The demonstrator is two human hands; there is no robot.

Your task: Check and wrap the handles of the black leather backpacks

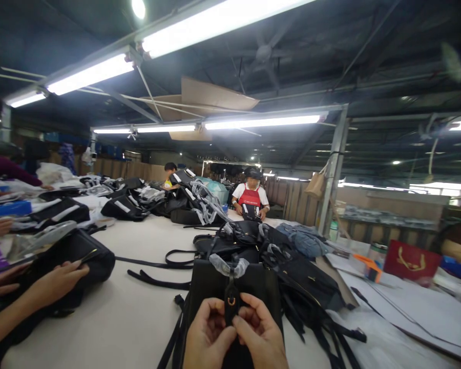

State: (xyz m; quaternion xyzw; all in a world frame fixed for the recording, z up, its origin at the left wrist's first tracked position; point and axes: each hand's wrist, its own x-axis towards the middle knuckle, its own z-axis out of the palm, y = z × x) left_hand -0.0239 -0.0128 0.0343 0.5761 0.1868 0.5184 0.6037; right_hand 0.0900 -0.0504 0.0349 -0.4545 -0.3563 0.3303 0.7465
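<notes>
A black backpack (200, 287) lies on the pale table right in front of me, clear plastic wrapped about its top handle (230, 266). Over its face, a black strap tab (231, 302) with a copper-coloured metal fitting is pinched between my hands. My left hand (209, 333) grips the tab's left side, fingers curled in. From the right, my right hand (259, 330) pinches its lower end, thumb near the other thumb. The fingers hide the tab's lower part.
More black bags (303, 277) with loose straps lie to the right, and a bag pile (180, 200) stands farther back. At left a co-worker's hands (57, 287) hold another black bag (96, 256). A person in a red apron (249, 197) works across the table (138, 236).
</notes>
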